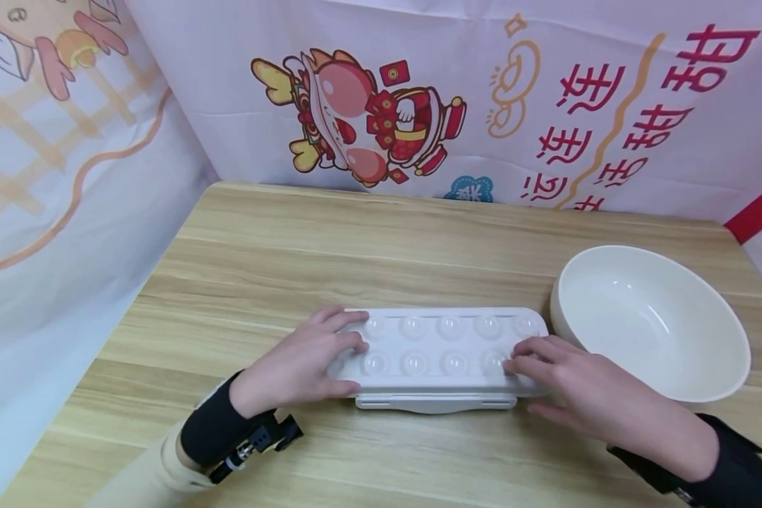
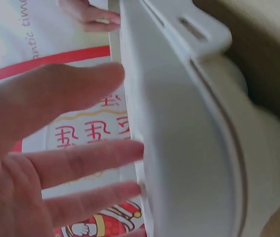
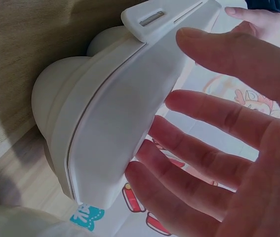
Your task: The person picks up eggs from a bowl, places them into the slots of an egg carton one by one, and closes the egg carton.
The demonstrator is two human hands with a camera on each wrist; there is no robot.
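A long white lidded tray (image 1: 432, 346) with two rows of round domes in its top lies flat on the table, its side latch (image 1: 437, 403) facing me. My left hand (image 1: 305, 356) rests at its left end, fingertips on the lid and thumb by the near edge. At the right end, my right hand (image 1: 584, 381) touches the lid with its fingertips, thumb held lower and apart. Both wrist views show extended fingers against the tray's smooth end wall (image 3: 115, 118), with rounded cups bulging from its underside (image 2: 273, 153).
A large cream bowl (image 1: 654, 324) stands just behind and right of the tray, close to my right hand. The wooden table (image 1: 279, 247) ends at a printed cloth backdrop (image 1: 216, 92), with another cloth at the left.
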